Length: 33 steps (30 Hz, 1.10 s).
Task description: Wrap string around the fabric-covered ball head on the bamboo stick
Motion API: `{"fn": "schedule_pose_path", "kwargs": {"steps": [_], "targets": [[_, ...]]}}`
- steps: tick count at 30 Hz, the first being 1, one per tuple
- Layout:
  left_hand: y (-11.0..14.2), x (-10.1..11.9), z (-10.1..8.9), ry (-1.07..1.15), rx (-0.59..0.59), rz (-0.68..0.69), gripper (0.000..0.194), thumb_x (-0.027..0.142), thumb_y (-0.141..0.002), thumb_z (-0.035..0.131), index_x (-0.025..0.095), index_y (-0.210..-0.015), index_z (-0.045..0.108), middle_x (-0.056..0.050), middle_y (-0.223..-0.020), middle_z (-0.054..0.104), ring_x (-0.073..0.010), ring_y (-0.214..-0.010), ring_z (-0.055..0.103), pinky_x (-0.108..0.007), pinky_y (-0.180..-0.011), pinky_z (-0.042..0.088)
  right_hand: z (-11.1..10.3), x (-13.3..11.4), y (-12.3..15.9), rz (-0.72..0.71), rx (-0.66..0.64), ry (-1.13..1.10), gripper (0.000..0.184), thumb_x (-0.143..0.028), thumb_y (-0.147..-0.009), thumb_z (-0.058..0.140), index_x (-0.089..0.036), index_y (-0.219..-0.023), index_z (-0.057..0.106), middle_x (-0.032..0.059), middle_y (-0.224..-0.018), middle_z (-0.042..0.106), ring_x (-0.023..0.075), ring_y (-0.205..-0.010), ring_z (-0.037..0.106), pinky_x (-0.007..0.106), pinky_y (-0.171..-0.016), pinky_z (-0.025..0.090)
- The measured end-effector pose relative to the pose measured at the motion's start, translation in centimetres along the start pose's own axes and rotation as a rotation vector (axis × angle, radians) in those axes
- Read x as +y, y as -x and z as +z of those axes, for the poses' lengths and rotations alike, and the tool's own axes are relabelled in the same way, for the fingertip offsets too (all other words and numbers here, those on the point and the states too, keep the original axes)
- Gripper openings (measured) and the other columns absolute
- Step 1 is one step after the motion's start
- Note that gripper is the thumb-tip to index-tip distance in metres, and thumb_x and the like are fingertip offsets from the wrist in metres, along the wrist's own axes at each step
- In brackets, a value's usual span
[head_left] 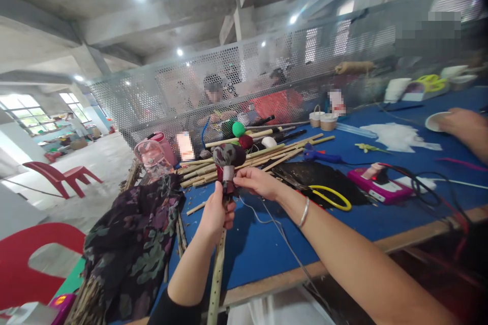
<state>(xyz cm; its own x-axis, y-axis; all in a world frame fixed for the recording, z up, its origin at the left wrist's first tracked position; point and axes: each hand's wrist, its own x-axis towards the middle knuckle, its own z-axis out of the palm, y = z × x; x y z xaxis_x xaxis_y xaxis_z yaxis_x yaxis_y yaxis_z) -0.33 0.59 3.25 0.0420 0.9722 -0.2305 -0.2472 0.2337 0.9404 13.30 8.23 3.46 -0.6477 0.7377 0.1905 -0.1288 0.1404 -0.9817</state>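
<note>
My left hand (pixel 216 213) is closed around the neck of a dark, rounded bundle (pixel 229 155) with a pale grey band (pixel 229 172) below its head. A bamboo tube (pixel 215 284) with a row of small holes runs down from under that hand, past the table edge. Beside the band, my right hand (pixel 259 183) has its thumb and fingers pinched together. What lies between those fingertips is too small to make out. Thin grey cord (pixel 284 236) trails from below the right hand over the blue table (pixel 259 259).
Bamboo sticks (pixel 278 155), yarn balls (pixel 238 129) and yellow-handled scissors (pixel 331 198) lie beyond my hands. A magenta power strip (pixel 377 188) with cables sits rightward. Patterned dark cloth (pixel 131 249) drapes the left edge. Another person's hand (pixel 467 129) holds a white roll at far right.
</note>
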Motion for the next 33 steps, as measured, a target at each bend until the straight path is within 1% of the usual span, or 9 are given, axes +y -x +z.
{"fn": "schedule_pose_path", "kwargs": {"steps": [6,14,19,23,26,28,29,31,33], "targets": [[0.2,0.7,-0.3,0.25,-0.169,-0.152,0.054,0.07,-0.072,0.036,0.017,-0.063,0.039,0.008,-0.047,0.028,-0.0014,-0.033,0.013,-0.015,-0.031,0.008,-0.2,-0.2,0.3,-0.035,0.025,-0.212,0.031,-0.038,-0.068,0.066,-0.016,-0.063,0.045,-0.012,-0.038,0.025,0.0023,-0.033,0.015,0.018,-0.033,0.011],[0.7,0.7,0.1,0.36,-0.266,-0.105,0.058,0.074,-0.069,0.033,0.017,-0.059,0.036,0.008,-0.047,0.025,-0.001,-0.033,0.012,-0.014,-0.029,0.01,0.5,-0.2,0.1,-0.052,0.037,-0.204,0.035,-0.039,-0.063,0.069,-0.017,-0.059,0.042,-0.0114,-0.036,0.03,0.0024,-0.03,0.019,0.018,-0.032,0.011],[0.6,0.3,-0.8,0.416,-0.493,-0.214,0.066,0.083,-0.059,0.03,0.018,-0.061,0.04,0.01,-0.045,0.015,-0.0016,-0.032,0.005,-0.014,-0.026,0.008,0.6,0.2,0.0,-0.069,0.013,-0.255,0.035,-0.037,-0.06,0.072,-0.016,-0.063,0.043,-0.0106,-0.04,0.036,0.0019,-0.031,0.021,0.018,-0.032,0.012],[0.3,-1.1,-0.8,0.472,-0.591,-0.277,0.066,0.083,-0.059,0.027,0.019,-0.064,0.042,0.01,-0.043,0.014,-0.0023,-0.032,0.001,-0.014,-0.027,0.008,0.7,0.7,0.3,0.054,-0.157,-0.292,0.034,-0.04,-0.065,0.068,-0.016,-0.081,0.049,-0.0116,-0.042,0.033,0.002,-0.031,0.018,0.018,-0.032,0.008],[-0.2,-2.2,-0.6,0.368,-0.466,-0.295,0.067,0.084,-0.058,0.024,0.019,-0.059,0.039,0.007,-0.041,0.025,-0.0048,-0.029,0.019,-0.018,-0.028,0.022,0.6,1.2,0.2,0.157,-0.216,-0.263,0.035,-0.045,-0.068,0.064,-0.015,-0.075,0.048,-0.012,-0.038,0.028,0.0021,-0.03,0.014,0.019,-0.032,0.005],[-0.8,-2.0,-0.9,0.235,-0.241,-0.267,0.069,0.083,-0.059,0.024,0.018,-0.065,0.045,0.001,-0.049,0.043,-0.0102,-0.037,0.04,-0.023,-0.037,0.036,0.6,1.5,0.1,0.166,-0.169,-0.243,0.035,-0.043,-0.065,0.066,-0.015,-0.07,0.046,-0.0118,-0.038,0.027,0.0019,-0.031,0.014,0.02,-0.032,0.005],[-1.2,-1.4,-1.2,0.178,-0.101,-0.212,0.069,0.081,-0.063,0.026,0.017,-0.073,0.049,-0.003,-0.059,0.051,-0.0126,-0.045,0.049,-0.025,-0.043,0.04,0.6,1.6,0.0,0.171,-0.144,-0.228,0.035,-0.043,-0.064,0.067,-0.015,-0.069,0.046,-0.0118,-0.038,0.027,0.0019,-0.031,0.014,0.02,-0.032,0.005],[-2.1,0.4,-1.8,0.164,0.184,0.052,0.063,0.076,-0.068,0.03,0.022,-0.094,0.051,-0.004,-0.079,0.058,-0.0144,-0.06,0.057,-0.025,-0.051,0.043,0.9,1.7,-0.2,0.188,-0.12,-0.176,0.035,-0.043,-0.064,0.067,-0.015,-0.067,0.047,-0.0118,-0.037,0.026,0.002,-0.031,0.014,0.021,-0.032,0.005],[-3.0,2.5,-2.2,0.074,0.239,0.26,0.061,0.07,-0.07,0.039,0.024,-0.108,0.048,-0.006,-0.097,0.058,-0.0165,-0.076,0.059,-0.025,-0.057,0.044,1.4,1.7,-0.3,0.205,-0.132,-0.114,0.035,-0.043,-0.063,0.066,-0.014,-0.065,0.047,-0.0117,-0.037,0.026,0.002,-0.03,0.015,0.022,-0.032,0.005]]}}
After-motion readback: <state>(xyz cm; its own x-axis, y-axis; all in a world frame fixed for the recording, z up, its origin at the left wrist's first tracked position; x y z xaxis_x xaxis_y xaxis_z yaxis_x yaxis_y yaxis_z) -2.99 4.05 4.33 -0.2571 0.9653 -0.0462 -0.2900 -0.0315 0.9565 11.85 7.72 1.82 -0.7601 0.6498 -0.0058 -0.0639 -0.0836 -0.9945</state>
